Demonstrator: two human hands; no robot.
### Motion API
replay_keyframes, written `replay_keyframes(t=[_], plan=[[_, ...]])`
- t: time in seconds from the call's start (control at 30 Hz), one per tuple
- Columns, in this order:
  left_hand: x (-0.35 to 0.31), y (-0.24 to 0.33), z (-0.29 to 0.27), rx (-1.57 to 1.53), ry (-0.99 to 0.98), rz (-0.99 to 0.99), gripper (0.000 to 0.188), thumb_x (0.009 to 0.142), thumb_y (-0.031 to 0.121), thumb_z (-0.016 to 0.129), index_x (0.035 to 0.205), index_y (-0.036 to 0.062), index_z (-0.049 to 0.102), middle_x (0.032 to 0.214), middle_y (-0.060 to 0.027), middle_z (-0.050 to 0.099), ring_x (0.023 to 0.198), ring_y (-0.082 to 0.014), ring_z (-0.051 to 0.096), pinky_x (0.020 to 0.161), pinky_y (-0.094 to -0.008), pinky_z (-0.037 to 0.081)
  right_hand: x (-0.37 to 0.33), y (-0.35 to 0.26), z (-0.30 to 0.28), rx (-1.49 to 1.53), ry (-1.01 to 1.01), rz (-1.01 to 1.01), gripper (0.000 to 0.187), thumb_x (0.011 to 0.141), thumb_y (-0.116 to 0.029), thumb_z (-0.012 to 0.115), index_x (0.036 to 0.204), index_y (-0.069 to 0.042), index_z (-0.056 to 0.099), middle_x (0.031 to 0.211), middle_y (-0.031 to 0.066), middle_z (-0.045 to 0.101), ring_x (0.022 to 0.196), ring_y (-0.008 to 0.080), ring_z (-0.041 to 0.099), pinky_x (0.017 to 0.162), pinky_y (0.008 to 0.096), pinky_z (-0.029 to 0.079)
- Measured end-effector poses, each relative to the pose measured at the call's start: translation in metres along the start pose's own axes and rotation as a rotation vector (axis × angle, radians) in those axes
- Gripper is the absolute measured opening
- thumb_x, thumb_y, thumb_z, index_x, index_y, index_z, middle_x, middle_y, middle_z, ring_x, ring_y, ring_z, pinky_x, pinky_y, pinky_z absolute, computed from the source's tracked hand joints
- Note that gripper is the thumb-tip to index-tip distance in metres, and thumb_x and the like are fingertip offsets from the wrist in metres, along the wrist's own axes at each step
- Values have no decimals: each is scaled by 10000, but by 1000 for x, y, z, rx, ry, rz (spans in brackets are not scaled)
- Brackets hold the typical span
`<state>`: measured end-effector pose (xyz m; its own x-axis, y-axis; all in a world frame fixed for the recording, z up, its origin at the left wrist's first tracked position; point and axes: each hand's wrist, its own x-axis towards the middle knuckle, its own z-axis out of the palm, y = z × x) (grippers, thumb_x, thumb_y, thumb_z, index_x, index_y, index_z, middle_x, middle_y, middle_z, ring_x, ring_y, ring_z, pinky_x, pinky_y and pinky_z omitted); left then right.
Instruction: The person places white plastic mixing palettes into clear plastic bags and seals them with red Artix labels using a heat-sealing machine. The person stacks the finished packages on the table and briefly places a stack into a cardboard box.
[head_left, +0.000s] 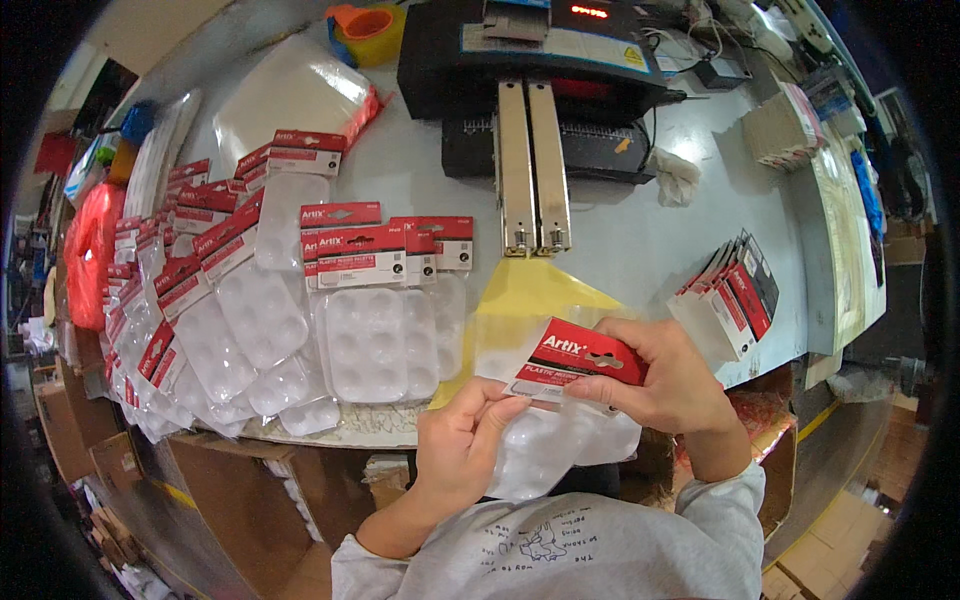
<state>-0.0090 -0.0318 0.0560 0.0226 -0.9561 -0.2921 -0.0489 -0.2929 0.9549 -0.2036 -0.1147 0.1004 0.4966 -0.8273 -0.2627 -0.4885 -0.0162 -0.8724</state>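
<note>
Both hands hold one clear bag with a white plastic palette inside and a red folded header card on its top edge. My right hand pinches the card from the right, thumb on top. My left hand grips the bag's lower left edge, fingertips touching the card. The bag hangs over the table's front edge, just in front of a yellow sheet.
Finished packs with red cards lie in overlapping rows across the left of the grey table. A black heat sealer with two metal bars stands behind. A stack of header cards sits right, tape rolls at the back, cartons below.
</note>
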Motion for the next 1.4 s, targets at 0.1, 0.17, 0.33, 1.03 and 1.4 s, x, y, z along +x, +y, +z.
replay_keyframes(t=[0.1, 0.17, 0.33, 1.03, 1.4], plan=[[4, -4, 0, 27, -24, -10, 126, 882, 117, 612, 891, -8, 610, 637, -7, 597, 578, -24, 449, 537, -190, 386, 5, 2, -1, -16, -27, 29, 272, 754, -234, 735, 868, -17, 614, 660, 147, 578, 562, 278, 553, 552, 332, 440], [7, -7, 1, 41, -22, -20, 134, 882, 126, 614, 885, -8, 612, 626, -7, 584, 571, -29, 440, 530, -191, 378, 5, 3, -4, -61, -61, 48, 261, 750, -234, 730, 856, -27, 613, 663, 150, 578, 567, 302, 553, 550, 340, 441], [13, -13, 6, -118, -22, -81, 134, 900, 103, 580, 853, -19, 606, 737, 5, 605, 674, -33, 482, 604, -189, 397, 9, 5, -8, -171, -51, -23, 277, 720, -228, 754, 837, -22, 611, 603, 122, 535, 514, 245, 471, 505, 317, 400], [35, -27, 7, 165, 247, 73, 255, 961, 183, 461, 825, -26, 515, 680, -72, 513, 659, -108, 452, 596, -265, 381, 4, 56, 13, 651, 5, 388, 142, 870, -97, 590, 842, 40, 617, 706, 74, 633, 551, 114, 602, 503, 228, 487], [108, -33, 15, 316, 304, 69, 289, 981, 245, 394, 844, 1, 466, 683, -135, 508, 625, -216, 465, 599, -327, 392, 64, 87, 21, 808, 276, 342, 164, 877, -151, 584, 835, 7, 597, 725, 75, 620, 588, 132, 611, 553, 250, 512]])
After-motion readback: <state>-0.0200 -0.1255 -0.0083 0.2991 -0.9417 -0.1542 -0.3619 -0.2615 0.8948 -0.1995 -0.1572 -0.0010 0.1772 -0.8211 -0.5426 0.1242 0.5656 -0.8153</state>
